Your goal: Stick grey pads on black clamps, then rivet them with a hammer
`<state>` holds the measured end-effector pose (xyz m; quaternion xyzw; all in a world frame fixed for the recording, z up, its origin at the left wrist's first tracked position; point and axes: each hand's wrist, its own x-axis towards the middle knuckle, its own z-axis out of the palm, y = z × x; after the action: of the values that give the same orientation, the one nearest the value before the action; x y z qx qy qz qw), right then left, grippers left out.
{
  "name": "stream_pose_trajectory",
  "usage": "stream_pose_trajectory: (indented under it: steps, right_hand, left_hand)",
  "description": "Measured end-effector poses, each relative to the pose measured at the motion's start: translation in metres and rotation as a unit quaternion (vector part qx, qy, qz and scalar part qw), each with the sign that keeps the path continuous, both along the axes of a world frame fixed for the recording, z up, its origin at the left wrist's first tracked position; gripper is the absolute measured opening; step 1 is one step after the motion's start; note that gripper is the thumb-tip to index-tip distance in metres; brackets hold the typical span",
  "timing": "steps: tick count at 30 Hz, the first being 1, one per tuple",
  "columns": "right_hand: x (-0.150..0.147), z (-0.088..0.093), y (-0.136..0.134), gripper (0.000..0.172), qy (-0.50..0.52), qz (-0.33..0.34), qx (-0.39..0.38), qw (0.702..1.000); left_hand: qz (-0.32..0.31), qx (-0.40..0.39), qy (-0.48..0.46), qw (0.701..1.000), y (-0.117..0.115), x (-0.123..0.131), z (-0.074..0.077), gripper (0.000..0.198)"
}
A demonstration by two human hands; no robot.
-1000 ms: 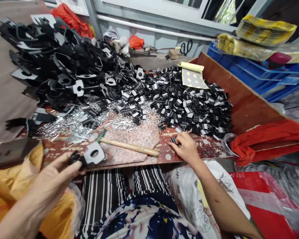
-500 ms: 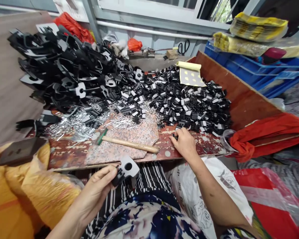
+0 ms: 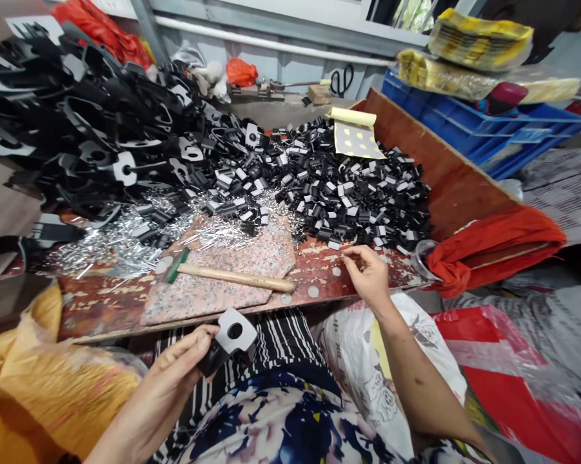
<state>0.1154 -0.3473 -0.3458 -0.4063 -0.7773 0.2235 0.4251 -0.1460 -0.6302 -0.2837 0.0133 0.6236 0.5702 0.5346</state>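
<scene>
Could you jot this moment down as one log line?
left hand: holds black-and-gray part | right hand: near small black parts, grip unclear | hammer: on stone slab

black Chinese character 中 on the white bag, another character below it too blurred to read from here, small red lettering near the bag's top, also illegible

Left hand moved the part above striped trousers.
</scene>
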Motion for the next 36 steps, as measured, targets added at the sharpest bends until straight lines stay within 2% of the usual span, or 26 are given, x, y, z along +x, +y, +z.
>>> stream_pose_trajectory:
  steps: [2,4,6,8,10,12,15,17,20,21,24,26,28,31,36]
  right_hand:
    - [-0.006,0.005,0.003,0.011,-0.017,-0.015,0.021,1.000]
    - [-0.013,0.011,0.010,0.017,-0.064,-0.008,0.075,0.995]
    - [-0.021,0.016,0.023,0.030,-0.148,0.048,0.143,0.977]
    - [-0.030,0.017,0.040,0.041,-0.234,0.123,0.188,0.946]
    - [-0.039,0.016,0.060,0.042,-0.290,0.186,0.195,0.918]
    - [-0.045,0.014,0.078,0.036,-0.309,0.228,0.184,0.905]
    - [-0.049,0.019,0.088,0.033,-0.275,0.224,0.169,0.920]
    - [-0.052,0.027,0.075,0.035,-0.205,0.180,0.163,0.948]
    - [-0.064,0.043,0.025,0.029,-0.071,0.130,0.117,0.982]
    - [-0.070,0.047,0.003,0.026,-0.037,0.135,0.088,0.986]
    - [-0.094,0.053,-0.057,0.024,0.003,0.211,0.019,0.977]
    - [-0.108,0.051,-0.084,0.026,0.014,0.235,0.008,0.972]
    - [-0.118,0.046,-0.098,0.029,0.026,0.233,0.015,0.972]
    - [-0.124,0.041,-0.105,0.035,0.047,0.221,0.031,0.974]
    - [-0.123,0.046,-0.111,0.043,0.053,0.230,0.032,0.971]
  left_hand:
    - [-0.003,-0.008,-0.006,1.000,0.000,0.002,0.000,0.049]
    - [0.005,-0.011,-0.017,1.000,0.000,0.004,-0.001,0.050]
    - [0.014,-0.013,-0.023,1.000,-0.001,0.005,-0.005,0.051]
    - [0.016,-0.011,-0.022,1.000,-0.003,0.005,-0.009,0.051]
    - [0.001,-0.008,-0.017,1.000,-0.005,0.003,-0.013,0.049]
    - [-0.015,-0.004,-0.002,1.000,-0.007,0.002,-0.015,0.046]
    - [-0.026,0.010,0.038,0.999,-0.005,0.000,-0.014,0.042]
    - [-0.049,0.030,0.063,0.996,0.000,0.000,-0.013,0.037]
    - [-0.071,0.075,0.095,0.990,0.018,0.004,-0.010,0.033]
    - [-0.071,0.090,0.101,0.988,0.026,0.006,-0.009,0.033]
    - [-0.071,0.138,0.083,0.984,0.049,0.016,-0.007,0.031]
    - [-0.075,0.170,0.056,0.981,0.060,0.021,-0.006,0.030]
    - [-0.072,0.195,0.037,0.978,0.067,0.024,-0.006,0.028]
    - [-0.061,0.213,0.031,0.975,0.068,0.025,-0.006,0.027]
    - [-0.058,0.234,0.040,0.970,0.063,0.019,-0.001,0.028]
